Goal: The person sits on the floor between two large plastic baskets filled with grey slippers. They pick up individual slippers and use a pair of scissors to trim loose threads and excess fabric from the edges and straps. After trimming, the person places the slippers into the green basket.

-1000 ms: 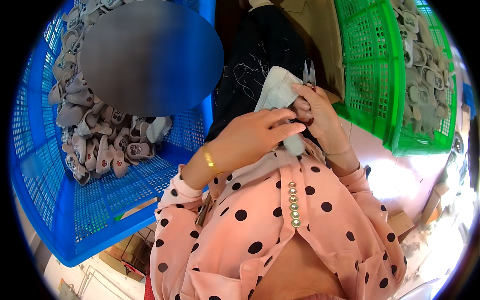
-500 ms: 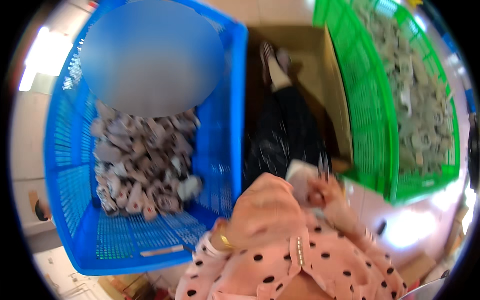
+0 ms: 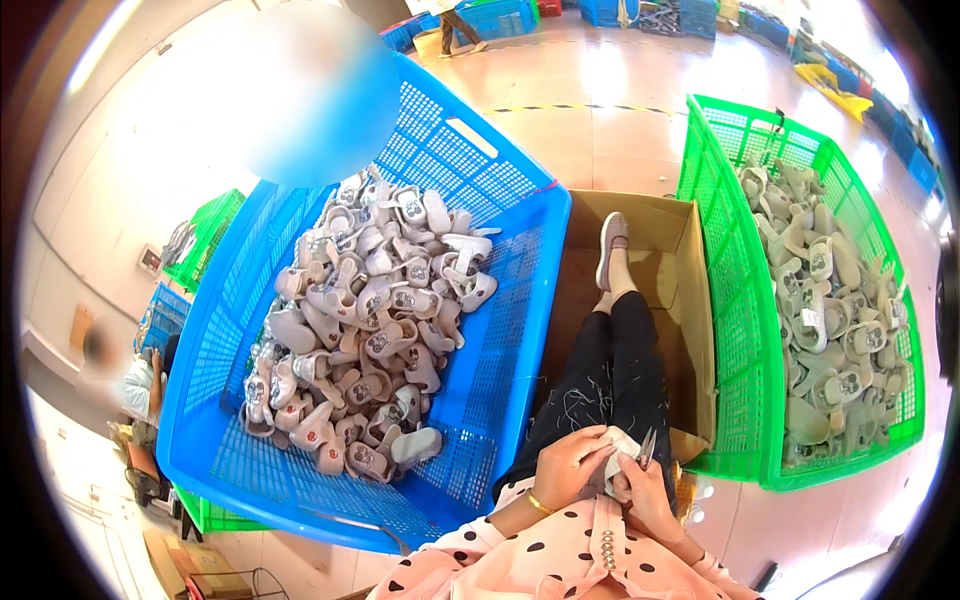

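Observation:
Over my lap, my left hand [image 3: 568,468] pinches the edge of a pale slipper [image 3: 622,442]; the two hands partly cover it. My right hand [image 3: 645,492] grips small metal scissors [image 3: 648,446] whose blades point up and away from me, while its fingers also rest against the slipper. To my left, a large blue basket [image 3: 555,290] holds a heap of grey slippers [image 3: 375,320], several with printed patches on top. A green basket [image 3: 770,400] on my right contains more greyish slippers [image 3: 830,320].
Between the baskets is an open cardboard box [image 3: 690,320], with my leg and shoe [image 3: 614,245] in it. Loose threads lie on my dark trousers [image 3: 585,395]. Another person [image 3: 140,385] is at the far left. More blue crates [image 3: 495,18] and a yellow sheet [image 3: 835,92] lie farther back.
The view has tilted up, showing more floor and the far crates. My left hand has come down from a blurred raised position to the slipper; the scissors remain in my right hand.

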A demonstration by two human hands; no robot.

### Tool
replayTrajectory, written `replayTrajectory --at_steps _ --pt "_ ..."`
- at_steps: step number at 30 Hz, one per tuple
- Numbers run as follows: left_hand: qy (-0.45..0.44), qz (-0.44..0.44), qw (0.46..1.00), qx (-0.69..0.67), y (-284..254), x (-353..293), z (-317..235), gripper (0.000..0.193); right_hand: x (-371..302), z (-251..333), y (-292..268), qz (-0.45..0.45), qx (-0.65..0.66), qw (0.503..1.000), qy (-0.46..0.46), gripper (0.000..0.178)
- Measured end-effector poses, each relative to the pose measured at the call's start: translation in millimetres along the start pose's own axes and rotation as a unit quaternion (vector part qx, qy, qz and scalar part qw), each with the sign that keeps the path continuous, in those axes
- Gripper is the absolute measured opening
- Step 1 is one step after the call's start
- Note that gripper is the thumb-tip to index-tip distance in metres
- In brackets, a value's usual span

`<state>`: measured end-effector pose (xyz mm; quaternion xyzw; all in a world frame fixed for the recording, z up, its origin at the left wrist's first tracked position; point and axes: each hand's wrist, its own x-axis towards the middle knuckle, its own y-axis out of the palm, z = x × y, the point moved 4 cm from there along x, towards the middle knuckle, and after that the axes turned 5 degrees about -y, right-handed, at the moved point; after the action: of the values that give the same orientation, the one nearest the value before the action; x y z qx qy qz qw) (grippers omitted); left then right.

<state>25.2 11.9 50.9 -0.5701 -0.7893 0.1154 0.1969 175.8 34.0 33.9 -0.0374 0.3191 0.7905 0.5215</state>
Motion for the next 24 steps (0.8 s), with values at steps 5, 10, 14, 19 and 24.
replayTrajectory --at_steps 5,10,14,19,24 --pt "0.068 -0.047 0.996 0.042 -1 -2 -16 0.009 -7 -5 -6 0.004 0.009 1.0 -0.004 0.023" --pt "0.049 0.025 0.997 0.046 0 1 -15 0.012 -10 -6 -11 0.017 -0.005 1.0 -0.01 0.021" --pt "-0.09 0.162 0.981 -0.06 -4 2 2 0.016 -17 -3 -5 0.025 -0.046 0.999 -0.005 0.02" --pt "-0.042 0.213 0.976 -0.023 -17 6 -3 0.018 -16 -3 -2 0.054 -0.109 0.992 0.021 0.015" --pt "-0.026 0.216 0.976 0.007 -16 9 -18 0.012 -27 7 3 0.087 -0.048 0.993 0.069 0.018"
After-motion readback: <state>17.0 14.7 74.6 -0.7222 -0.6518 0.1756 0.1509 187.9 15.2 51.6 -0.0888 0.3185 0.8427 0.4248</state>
